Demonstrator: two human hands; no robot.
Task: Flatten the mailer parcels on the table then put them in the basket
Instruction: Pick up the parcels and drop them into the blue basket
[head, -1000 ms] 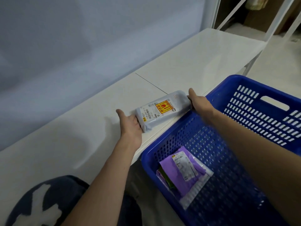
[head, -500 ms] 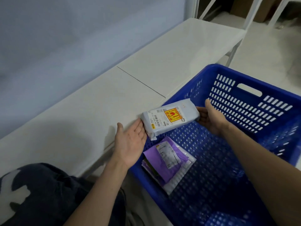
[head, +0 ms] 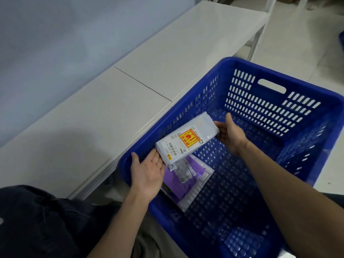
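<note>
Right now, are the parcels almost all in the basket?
Nearly. A purple mailer already lies in the blue basket. The left hand and right hand hold the grey parcel inside it, not yet set down. The white table shows no more parcels.

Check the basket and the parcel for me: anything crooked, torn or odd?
Nothing stands out. The grey parcel is intact, held between both hands above the blue basket; the purple mailer lies flat inside.

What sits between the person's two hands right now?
In the head view, the grey mailer parcel spans the gap between left hand and right hand, above the blue basket.
</note>
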